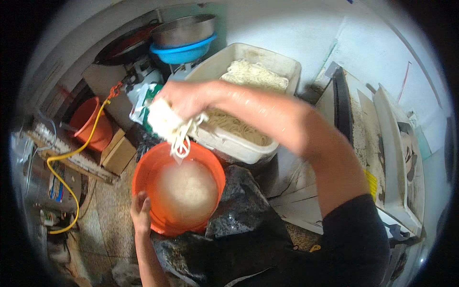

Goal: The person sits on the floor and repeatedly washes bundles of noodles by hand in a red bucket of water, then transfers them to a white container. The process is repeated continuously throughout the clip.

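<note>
My left hand [142, 210] grips the left rim of an orange plastic bucket [143, 172]. Inside the bucket is cloudy liquid with a pale, blurred mass [190, 192], probably noodles. Above the bucket's far rim, my right hand [186, 100] is closed around a clump of wet white noodles [166, 120]. Several strands dangle from it towards the liquid. My right arm crosses over a large off-white plastic tub [236, 145]. A heap of pale noodles [254, 75] fills its far part, while noodles in murky liquid [236, 127] show in the near part. The arm hides the tub's middle.
A blue basin [184, 52] and a metal pot [184, 30] are stacked behind, beside a wok [125, 45]. At left are another orange bucket [91, 123] and a yellow hose [64, 158]. A green-and-white bag [143, 102] lies behind my right hand. White appliances [365, 136] stand at right.
</note>
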A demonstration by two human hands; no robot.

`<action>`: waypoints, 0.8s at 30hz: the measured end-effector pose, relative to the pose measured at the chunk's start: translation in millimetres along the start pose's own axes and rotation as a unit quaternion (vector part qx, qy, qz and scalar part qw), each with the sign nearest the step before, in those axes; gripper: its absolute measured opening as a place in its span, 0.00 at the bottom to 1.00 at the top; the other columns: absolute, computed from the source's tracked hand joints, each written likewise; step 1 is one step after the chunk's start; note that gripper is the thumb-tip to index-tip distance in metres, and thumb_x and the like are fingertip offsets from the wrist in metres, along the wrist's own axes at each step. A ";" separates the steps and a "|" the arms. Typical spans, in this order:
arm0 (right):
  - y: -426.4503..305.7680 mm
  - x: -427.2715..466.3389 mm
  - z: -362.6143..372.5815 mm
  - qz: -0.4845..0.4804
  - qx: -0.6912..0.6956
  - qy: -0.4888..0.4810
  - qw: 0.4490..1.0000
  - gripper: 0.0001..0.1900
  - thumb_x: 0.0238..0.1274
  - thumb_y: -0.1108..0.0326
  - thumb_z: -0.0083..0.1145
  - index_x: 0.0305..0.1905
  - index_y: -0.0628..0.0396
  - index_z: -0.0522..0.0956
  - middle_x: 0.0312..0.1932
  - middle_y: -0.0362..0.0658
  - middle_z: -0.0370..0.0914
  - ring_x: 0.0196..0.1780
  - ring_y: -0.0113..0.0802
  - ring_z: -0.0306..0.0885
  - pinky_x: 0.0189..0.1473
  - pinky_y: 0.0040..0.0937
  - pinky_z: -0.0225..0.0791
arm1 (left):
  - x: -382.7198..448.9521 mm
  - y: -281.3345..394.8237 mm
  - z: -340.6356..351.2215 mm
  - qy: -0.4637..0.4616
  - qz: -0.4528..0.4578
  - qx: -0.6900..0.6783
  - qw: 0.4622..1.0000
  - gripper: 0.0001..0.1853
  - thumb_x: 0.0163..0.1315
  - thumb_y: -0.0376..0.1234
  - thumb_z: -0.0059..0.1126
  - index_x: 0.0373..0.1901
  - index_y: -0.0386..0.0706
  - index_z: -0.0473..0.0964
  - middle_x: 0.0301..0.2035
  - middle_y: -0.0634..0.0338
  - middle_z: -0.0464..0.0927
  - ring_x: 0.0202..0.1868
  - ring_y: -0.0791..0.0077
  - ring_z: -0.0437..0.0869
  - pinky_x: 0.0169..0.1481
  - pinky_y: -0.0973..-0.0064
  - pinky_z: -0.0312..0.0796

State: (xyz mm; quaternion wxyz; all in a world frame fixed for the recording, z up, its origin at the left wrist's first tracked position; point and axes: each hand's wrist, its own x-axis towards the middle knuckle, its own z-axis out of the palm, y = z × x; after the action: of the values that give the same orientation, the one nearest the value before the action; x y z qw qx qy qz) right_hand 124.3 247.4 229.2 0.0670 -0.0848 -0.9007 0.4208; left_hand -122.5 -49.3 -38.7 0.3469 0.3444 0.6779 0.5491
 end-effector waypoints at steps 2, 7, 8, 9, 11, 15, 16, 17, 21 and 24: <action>-1.7 -28.7 -57.9 0.071 -0.058 0.032 0.995 0.20 0.55 0.67 0.75 0.54 0.58 0.84 0.46 0.45 0.89 0.46 0.32 0.88 0.46 0.34 0.84 | 19.6 -56.3 -40.0 0.015 -0.046 0.132 0.990 0.22 0.70 0.32 0.62 0.62 0.32 0.73 0.52 0.55 0.79 0.54 0.61 0.82 0.62 0.68 0.72; 81.6 -109.5 -171.4 0.257 -0.069 0.113 0.957 0.24 0.59 0.63 0.74 0.61 0.51 0.84 0.52 0.44 0.88 0.49 0.32 0.87 0.50 0.31 0.81 | 22.4 -84.2 -55.4 0.029 -0.118 0.420 0.899 0.29 0.66 0.35 0.63 0.67 0.32 0.71 0.61 0.35 0.74 0.63 0.35 0.76 0.71 0.50 0.69; 95.6 -122.5 -183.7 0.294 -0.092 0.136 0.942 0.24 0.59 0.63 0.74 0.62 0.49 0.84 0.52 0.43 0.88 0.49 0.32 0.87 0.52 0.31 0.81 | 18.5 -94.7 -60.7 0.037 -0.081 0.432 0.897 0.30 0.66 0.35 0.63 0.67 0.31 0.70 0.62 0.34 0.74 0.64 0.35 0.76 0.71 0.50 0.69; 110.9 -134.5 -195.2 0.329 -0.115 0.159 0.924 0.25 0.60 0.62 0.73 0.63 0.47 0.84 0.51 0.43 0.88 0.49 0.33 0.87 0.54 0.32 0.80 | 11.5 -108.2 -68.1 0.047 -0.046 0.443 0.894 0.31 0.66 0.35 0.63 0.68 0.30 0.70 0.63 0.33 0.73 0.65 0.35 0.75 0.72 0.50 0.69; 152.8 -162.2 -216.9 0.408 -0.141 0.193 0.881 0.25 0.62 0.61 0.72 0.64 0.45 0.83 0.53 0.43 0.87 0.52 0.34 0.86 0.58 0.35 0.78 | 12.1 -122.4 -68.4 0.049 -0.031 0.450 0.891 0.33 0.66 0.36 0.63 0.69 0.29 0.68 0.65 0.32 0.72 0.66 0.34 0.74 0.72 0.51 0.68; 288.2 -268.2 -251.5 0.483 -0.409 0.265 0.728 0.19 0.70 0.69 0.59 0.63 0.44 0.84 0.61 0.49 0.84 0.66 0.44 0.80 0.69 0.45 0.71 | 30.8 -107.8 -42.8 0.011 -0.063 0.429 0.901 0.36 0.67 0.37 0.62 0.72 0.26 0.65 0.65 0.29 0.73 0.67 0.34 0.75 0.72 0.52 0.69; 296.6 -258.6 -246.0 0.545 -0.373 0.263 0.703 0.18 0.73 0.69 0.56 0.64 0.45 0.82 0.63 0.49 0.82 0.68 0.45 0.78 0.70 0.47 0.69 | 23.9 -102.0 -48.7 0.018 -0.074 0.424 0.902 0.36 0.67 0.38 0.61 0.72 0.25 0.65 0.65 0.29 0.73 0.67 0.34 0.75 0.73 0.52 0.69; 302.3 -252.1 -239.8 0.606 -0.337 0.259 0.672 0.18 0.76 0.68 0.53 0.66 0.47 0.80 0.65 0.49 0.80 0.69 0.45 0.77 0.70 0.48 0.68 | 18.8 -99.3 -52.8 0.024 -0.085 0.417 0.905 0.36 0.67 0.39 0.61 0.72 0.25 0.65 0.65 0.29 0.73 0.67 0.34 0.75 0.73 0.52 0.69; 271.2 -228.2 -221.8 0.597 -0.534 0.154 0.579 0.13 0.75 0.67 0.55 0.58 0.52 0.83 0.60 0.49 0.82 0.67 0.44 0.77 0.70 0.49 0.67 | 11.8 -96.0 -50.3 0.019 -0.066 0.470 0.880 0.34 0.69 0.41 0.59 0.72 0.32 0.67 0.61 0.33 0.77 0.62 0.34 0.79 0.66 0.51 0.73; 255.8 -184.1 -224.6 0.526 -0.607 0.113 0.585 0.13 0.72 0.67 0.57 0.55 0.55 0.85 0.56 0.51 0.85 0.65 0.45 0.80 0.69 0.49 0.68 | 15.5 -50.0 -26.5 -0.003 -0.078 0.411 0.908 0.31 0.70 0.41 0.59 0.72 0.40 0.69 0.58 0.38 0.81 0.57 0.37 0.83 0.59 0.50 0.76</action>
State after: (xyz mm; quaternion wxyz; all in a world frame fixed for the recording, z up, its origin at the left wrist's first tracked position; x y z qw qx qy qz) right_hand 371.9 538.2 166.4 -0.1323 -0.6118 -0.7300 -0.2744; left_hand -157.4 -57.6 -85.2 0.2183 0.4041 0.8673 0.1922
